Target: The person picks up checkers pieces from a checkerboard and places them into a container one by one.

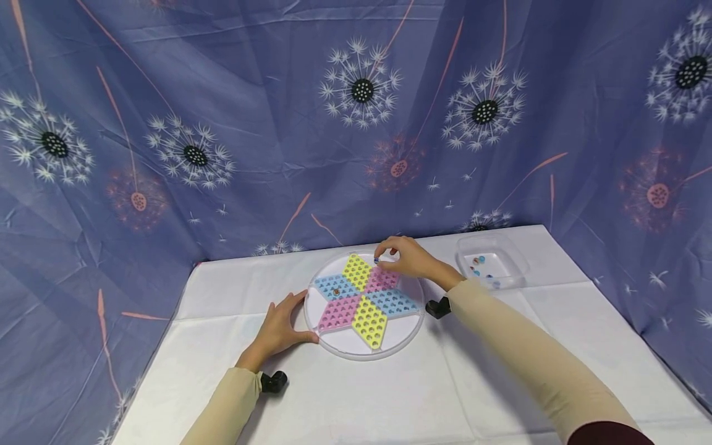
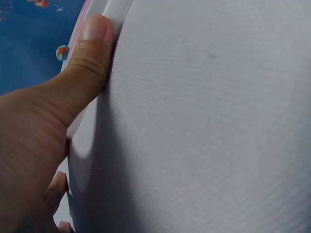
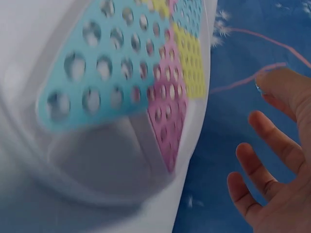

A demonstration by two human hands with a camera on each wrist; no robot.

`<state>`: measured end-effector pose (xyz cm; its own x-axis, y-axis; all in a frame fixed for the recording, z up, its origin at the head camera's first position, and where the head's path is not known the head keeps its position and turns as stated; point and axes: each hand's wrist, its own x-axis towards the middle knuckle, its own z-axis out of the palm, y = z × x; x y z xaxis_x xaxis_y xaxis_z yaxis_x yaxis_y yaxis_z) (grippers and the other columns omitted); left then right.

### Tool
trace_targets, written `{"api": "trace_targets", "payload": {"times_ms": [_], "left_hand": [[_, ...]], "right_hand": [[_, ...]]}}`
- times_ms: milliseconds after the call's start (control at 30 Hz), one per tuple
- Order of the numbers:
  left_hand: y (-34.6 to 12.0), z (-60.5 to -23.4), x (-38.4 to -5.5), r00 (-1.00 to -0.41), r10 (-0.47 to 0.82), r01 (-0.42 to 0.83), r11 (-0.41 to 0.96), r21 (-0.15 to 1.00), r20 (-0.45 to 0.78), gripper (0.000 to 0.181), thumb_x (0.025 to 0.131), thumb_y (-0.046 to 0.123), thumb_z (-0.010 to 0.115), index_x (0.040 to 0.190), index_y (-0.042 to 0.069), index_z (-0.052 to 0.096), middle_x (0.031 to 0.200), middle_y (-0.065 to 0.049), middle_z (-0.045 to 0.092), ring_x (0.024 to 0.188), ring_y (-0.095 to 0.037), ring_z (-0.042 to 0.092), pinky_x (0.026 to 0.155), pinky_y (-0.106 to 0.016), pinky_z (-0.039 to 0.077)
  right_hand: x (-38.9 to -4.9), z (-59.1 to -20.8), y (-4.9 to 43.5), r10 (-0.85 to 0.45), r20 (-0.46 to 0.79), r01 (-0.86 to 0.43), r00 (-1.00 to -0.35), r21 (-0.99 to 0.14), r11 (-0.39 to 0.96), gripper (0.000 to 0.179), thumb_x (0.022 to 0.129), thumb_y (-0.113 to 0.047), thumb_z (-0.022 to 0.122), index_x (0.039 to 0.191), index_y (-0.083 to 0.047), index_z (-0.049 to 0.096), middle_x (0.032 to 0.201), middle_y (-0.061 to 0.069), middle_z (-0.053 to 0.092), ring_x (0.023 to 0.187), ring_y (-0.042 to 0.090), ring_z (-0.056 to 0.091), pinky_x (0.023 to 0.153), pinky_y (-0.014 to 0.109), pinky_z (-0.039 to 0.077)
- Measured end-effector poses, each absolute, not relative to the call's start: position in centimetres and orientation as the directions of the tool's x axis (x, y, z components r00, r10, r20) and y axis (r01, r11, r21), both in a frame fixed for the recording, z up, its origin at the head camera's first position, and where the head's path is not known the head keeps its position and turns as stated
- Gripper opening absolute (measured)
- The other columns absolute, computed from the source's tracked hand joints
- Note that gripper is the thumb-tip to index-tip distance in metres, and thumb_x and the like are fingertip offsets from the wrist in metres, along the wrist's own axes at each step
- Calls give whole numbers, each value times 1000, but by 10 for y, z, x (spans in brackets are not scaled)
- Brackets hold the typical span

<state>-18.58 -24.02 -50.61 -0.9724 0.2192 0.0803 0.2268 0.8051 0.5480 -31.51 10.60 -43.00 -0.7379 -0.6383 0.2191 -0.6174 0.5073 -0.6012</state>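
Observation:
A round Chinese checkers board (image 1: 364, 356) lies on the table, its six-pointed star made of yellow, blue and pink perforated sections. My left hand (image 1: 278, 330) rests against the board's left rim, thumb and fingers spread apart along it. In the left wrist view the thumb (image 2: 87, 58) lies straight along the rim. Over the far pink section, my right hand (image 1: 408, 256) pinches a small blue marble (image 1: 376, 260) between thumb and index finger. Its other fingers are held apart from the board in the right wrist view. One orange-brown marble (image 1: 336, 292) sits in the left blue section.
A clear plastic tub (image 1: 520, 272) with several marbles (image 1: 481, 259) stands at the back right, beyond the right forearm. White cloth (image 1: 356, 402) covers the table. A blue dandelion-print curtain (image 1: 278, 123) hangs behind and at both sides.

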Motion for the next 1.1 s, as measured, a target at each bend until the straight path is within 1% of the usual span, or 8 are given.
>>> {"api": "trace_targets", "payload": {"times_ms": [67,233,367,567,733,833,967,1100], "left_hand": [[-240,-506,-186,-972,220,227,806,547,79,118,55,60,87,152,17,36,152,-12,40,143,-37,28,116,-64,4],[-240,-506,-185,-972,222,229,803,551,81,118,55,59,87,152,17,36,152,-12,40,143,-37,28,116,-65,4],[-241,-507,-185,-973,218,224,801,555,78,118,54,60,87,152,17,36,152,-12,40,143,-37,28,116,-64,3],[-241,-507,-184,-975,211,215,801,559,72,119,54,61,87,152,17,36,152,-12,40,144,-37,27,116,-64,3],[-241,-507,-184,-974,214,220,799,560,77,118,55,60,87,152,16,36,152,-13,40,143,-38,28,116,-64,3],[-240,-508,-184,-974,213,218,799,560,75,117,55,60,87,152,16,37,152,-12,40,143,-38,28,116,-65,3],[-240,-508,-185,-973,216,223,798,559,80,117,55,60,87,152,16,37,152,-13,40,143,-38,28,115,-65,3],[-241,-507,-186,-972,219,230,800,554,88,118,55,60,87,152,16,37,152,-13,41,143,-38,28,115,-65,4]], "right_hand": [[-316,-427,114,-629,207,-607,-749,-594,528,18,90,-21,71,107,-15,72,109,0,67,104,31,58,94,50,43],[-320,-421,133,-610,225,-609,-759,-574,546,18,90,-22,71,107,-16,72,107,-1,70,102,28,61,95,50,42],[-323,-417,148,-592,247,-609,-768,-570,552,15,89,-19,72,105,-18,72,106,0,70,101,28,63,94,48,45],[-325,-414,170,-553,265,-591,-790,-572,569,17,89,-19,72,105,-15,72,106,3,70,101,30,63,90,46,50],[-325,-412,188,-513,281,-572,-812,-560,599,19,89,-20,72,107,-13,72,104,3,71,100,27,63,90,46,51],[-324,-410,198,-490,276,-551,-827,-568,611,19,90,-21,72,107,-13,72,106,4,70,101,28,62,90,44,51],[-323,-408,213,-455,263,-515,-851,-588,624,21,91,-22,71,109,-11,71,108,7,69,102,32,61,90,48,50],[-323,-408,228,-407,249,-471,-879,-592,654,26,92,-27,69,112,-11,71,110,7,69,101,30,60,88,49,50]]}}
